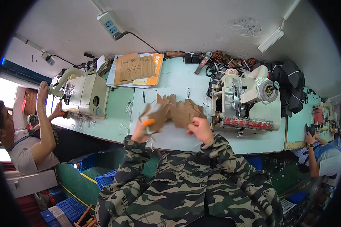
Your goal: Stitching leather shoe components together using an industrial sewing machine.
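Several brown, wavy-edged flat pieces [180, 112] are fanned out in a loose stack on the pale table in front of me. My left hand [140, 132] is closed on a brown piece [160, 118], smeared by motion, that stands up left of the stack. Something small and orange [149, 122] shows at its fingers, along with a whitish blur; I cannot make out what these are. At the stack's right edge, my right hand [201, 129] is curled with thumb and fingertips pinched together by the brown pieces' lower corner.
Close on the right stands a sewing machine [250, 102] with a thread cone, black bundles [291, 83] behind it. Another sewing machine [85, 94] is at the left, beside a co-worker [30, 140]. Papers and cardboard [136, 70] lie at the back. Another person works far right.
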### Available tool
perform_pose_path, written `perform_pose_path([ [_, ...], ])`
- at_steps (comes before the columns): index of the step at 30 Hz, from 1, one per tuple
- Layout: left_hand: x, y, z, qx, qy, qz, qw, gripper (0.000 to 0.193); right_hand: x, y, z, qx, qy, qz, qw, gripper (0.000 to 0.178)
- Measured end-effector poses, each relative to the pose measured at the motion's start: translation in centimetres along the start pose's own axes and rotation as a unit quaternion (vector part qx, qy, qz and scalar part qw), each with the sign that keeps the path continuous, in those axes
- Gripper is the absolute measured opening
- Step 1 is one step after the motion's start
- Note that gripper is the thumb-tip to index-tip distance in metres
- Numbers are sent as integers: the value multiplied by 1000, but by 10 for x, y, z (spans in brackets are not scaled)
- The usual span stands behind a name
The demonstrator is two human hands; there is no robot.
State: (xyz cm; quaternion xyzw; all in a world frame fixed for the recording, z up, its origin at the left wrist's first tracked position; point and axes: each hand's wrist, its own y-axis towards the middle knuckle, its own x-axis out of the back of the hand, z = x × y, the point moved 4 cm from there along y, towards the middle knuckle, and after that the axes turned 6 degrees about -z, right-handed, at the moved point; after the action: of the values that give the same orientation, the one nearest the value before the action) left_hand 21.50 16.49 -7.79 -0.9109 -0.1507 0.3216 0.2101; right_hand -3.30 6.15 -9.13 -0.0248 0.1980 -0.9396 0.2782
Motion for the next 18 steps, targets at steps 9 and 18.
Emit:
perform_pose_path([
  [9, -2, 10, 13, 30, -1, -56, 998, 49, 16, -27, 27, 95, -485, -194, 847, 77],
  [18, -65, 10, 6, -8, 54, 68, 996, 53, -47, 7, 50, 142, -243, 22, 959, 59],
])
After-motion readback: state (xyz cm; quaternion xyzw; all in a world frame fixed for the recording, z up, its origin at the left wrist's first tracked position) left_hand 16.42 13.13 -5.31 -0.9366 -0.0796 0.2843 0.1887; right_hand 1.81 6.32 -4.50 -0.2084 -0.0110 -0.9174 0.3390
